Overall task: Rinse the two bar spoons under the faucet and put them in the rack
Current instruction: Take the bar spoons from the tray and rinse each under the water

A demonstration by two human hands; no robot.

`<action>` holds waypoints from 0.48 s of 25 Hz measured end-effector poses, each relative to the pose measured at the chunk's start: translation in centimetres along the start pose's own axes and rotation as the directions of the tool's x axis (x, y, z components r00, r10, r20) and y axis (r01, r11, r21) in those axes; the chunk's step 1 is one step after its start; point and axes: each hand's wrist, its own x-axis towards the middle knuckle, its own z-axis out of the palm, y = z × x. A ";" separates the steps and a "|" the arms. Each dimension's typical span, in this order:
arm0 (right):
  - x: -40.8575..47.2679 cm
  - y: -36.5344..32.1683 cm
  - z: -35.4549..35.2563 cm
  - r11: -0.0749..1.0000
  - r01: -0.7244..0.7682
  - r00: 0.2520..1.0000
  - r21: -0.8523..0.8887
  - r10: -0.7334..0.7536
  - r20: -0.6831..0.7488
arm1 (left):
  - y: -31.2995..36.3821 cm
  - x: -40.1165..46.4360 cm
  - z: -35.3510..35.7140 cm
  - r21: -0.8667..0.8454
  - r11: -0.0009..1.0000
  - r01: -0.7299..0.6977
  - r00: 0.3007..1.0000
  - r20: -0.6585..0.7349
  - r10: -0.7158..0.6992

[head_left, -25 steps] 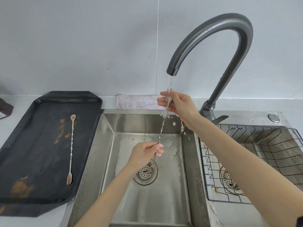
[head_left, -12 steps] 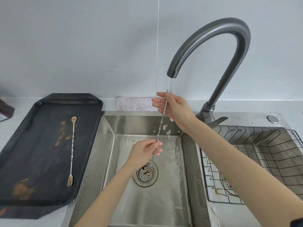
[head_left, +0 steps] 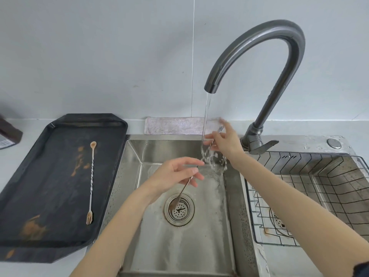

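Water ran from the curved faucet (head_left: 259, 47) into the steel sink (head_left: 179, 246) set in the counter (head_left: 24, 126). A bar spoon (head_left: 184, 186) was held slanting across the stream over the sink, its bowl end low, above the drain strainer (head_left: 179, 209), and its upper end up by the back rim of the sink. The left hand (head_left: 175, 174) pinched the middle of the shaft between thumb and fingers (head_left: 196, 177), which were closed lightly on it. The right hand (head_left: 225, 142) gripped the upper end, fingers curled around it, with water splashing just below that hand. The twisted part of the shaft between the two hands was blurred by the water.

The second bar spoon (head_left: 91, 182) lay flat on the dark tray (head_left: 40, 196) at the left edge of the counter, bowl end toward the wall, fork end toward the front, well apart from both hands. Brown stains marked the tray beside it.

The wire rack (head_left: 319, 186) sat in the right basin, beside the sink, with no spoon in it. A folded pale cloth (head_left: 173, 125) lay along the back edge of the counter behind the sink.
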 end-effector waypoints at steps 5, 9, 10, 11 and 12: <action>-0.8 3.1 1.1 0.972 -0.163 0.982 -0.169 0.176 0.063 | 1.4 1.2 -1.0 -0.266 0.963 -0.033 0.999 -0.028 0.027; -2.5 4.7 1.4 0.893 -0.061 0.954 -0.447 0.184 0.237 | 1.9 2.2 -1.1 -0.253 0.966 -0.052 0.998 -0.057 0.039; -2.9 4.9 1.4 0.862 -0.022 0.946 -0.506 0.183 0.269 | 2.1 2.5 -0.9 -0.233 0.971 -0.048 0.997 -0.074 0.031; -3.3 4.9 1.4 0.837 0.012 0.938 -0.547 0.180 0.296 | 2.4 2.7 -0.6 -0.195 0.980 -0.040 0.994 -0.107 0.020; -3.5 4.9 1.3 0.813 0.048 0.937 -0.580 0.164 0.308 | 2.5 3.0 -0.4 -0.129 0.991 -0.035 0.988 -0.156 0.014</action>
